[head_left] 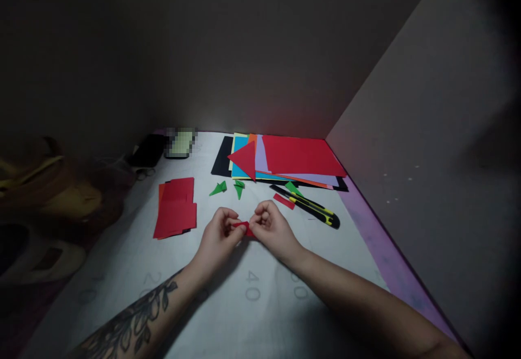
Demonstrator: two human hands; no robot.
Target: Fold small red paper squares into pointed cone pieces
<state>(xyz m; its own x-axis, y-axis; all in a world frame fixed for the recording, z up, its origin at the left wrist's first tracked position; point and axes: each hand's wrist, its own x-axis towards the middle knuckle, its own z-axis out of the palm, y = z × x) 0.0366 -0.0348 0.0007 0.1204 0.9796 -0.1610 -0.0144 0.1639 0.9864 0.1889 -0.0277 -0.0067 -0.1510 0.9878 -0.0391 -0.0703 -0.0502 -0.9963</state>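
Observation:
Between my two hands is a small piece of red paper [246,228], partly hidden by my fingers. My left hand [222,232] pinches its left side between thumb and fingers. On its right side my right hand [272,228] closes thumb and fingertips on the same paper. Just beyond my hands lie two small folded green paper pieces, one green piece [218,188] on the left and another green piece [239,188] beside it. To the right rests a black and yellow utility knife [311,207], next to a narrow red paper strip [284,201].
A stack of coloured sheets with a red sheet [303,155] on top lies at the back, a red paper triangle [245,159] over its left part. Red cut papers [177,209] are piled at left. A phone [180,143] lies far left. A wall [407,185] bounds the right.

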